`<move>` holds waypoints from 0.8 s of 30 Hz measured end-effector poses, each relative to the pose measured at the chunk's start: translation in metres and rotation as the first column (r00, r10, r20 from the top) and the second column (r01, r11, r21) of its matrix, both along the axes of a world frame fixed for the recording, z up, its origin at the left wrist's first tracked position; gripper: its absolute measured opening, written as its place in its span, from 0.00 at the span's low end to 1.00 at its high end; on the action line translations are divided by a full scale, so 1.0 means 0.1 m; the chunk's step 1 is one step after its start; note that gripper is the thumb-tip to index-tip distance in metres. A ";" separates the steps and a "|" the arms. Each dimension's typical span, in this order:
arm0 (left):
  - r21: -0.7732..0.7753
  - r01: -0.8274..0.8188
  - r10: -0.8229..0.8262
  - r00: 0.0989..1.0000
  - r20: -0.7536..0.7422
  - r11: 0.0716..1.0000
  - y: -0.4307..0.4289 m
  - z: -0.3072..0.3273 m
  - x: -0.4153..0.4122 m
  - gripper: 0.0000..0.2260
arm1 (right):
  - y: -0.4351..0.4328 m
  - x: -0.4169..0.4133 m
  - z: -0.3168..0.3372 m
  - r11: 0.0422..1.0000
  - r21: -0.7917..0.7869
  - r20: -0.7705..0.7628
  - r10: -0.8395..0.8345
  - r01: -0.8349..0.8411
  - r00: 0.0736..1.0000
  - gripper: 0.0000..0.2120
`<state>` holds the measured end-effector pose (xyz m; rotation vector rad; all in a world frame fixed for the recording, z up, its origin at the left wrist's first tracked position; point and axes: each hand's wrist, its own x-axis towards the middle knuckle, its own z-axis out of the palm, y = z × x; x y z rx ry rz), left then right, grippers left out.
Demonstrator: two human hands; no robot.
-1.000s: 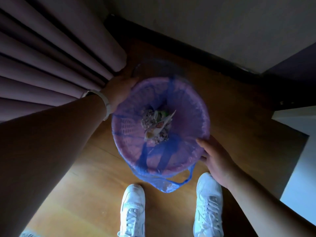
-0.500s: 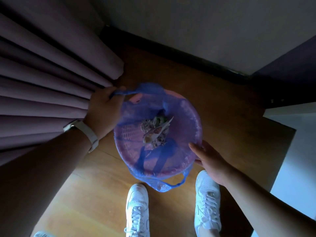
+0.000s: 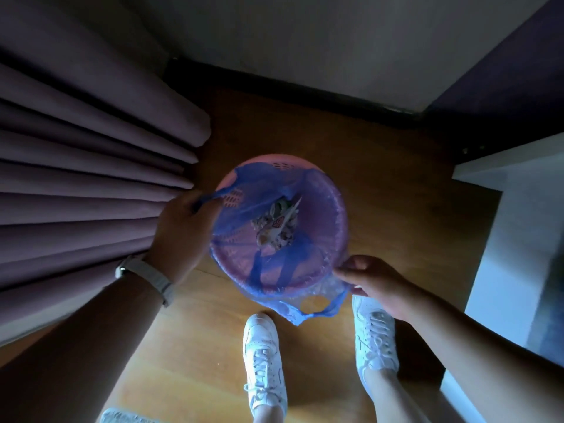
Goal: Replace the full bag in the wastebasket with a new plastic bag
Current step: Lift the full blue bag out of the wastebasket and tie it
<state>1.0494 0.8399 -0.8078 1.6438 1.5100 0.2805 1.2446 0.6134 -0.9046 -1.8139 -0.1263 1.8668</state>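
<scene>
Two hands work a pink wastebasket at frame centre: the left hand is clenched on the blue plastic bag handle, while the right hand pinches the bag's lower-right edge.

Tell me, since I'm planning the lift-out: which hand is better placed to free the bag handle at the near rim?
Probably the right hand: it is already pinching the blue bag at the wastebasket near rim, beside the hanging handle. The left hand grips the far handle.
</scene>
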 end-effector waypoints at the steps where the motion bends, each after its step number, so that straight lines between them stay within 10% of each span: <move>1: 0.000 0.001 -0.001 1.000 0.009 1.000 -0.04 0.05 0.05 0.14 | -0.07 -0.05 0.05 0.999 -0.030 -0.020 0.015 -0.015 1.000 0.10; 14: 0.012 0.138 -0.138 0.990 -0.015 0.990 -0.11 0.69 0.14 0.19 | 0.30 -0.47 1.29 0.930 -0.014 0.070 -0.366 0.368 0.928 0.10; 24: 0.040 0.050 -0.047 0.997 -0.063 0.998 -0.05 1.65 0.06 0.09 | 0.26 -0.51 2.40 0.989 -0.128 0.143 -0.054 0.072 0.988 0.10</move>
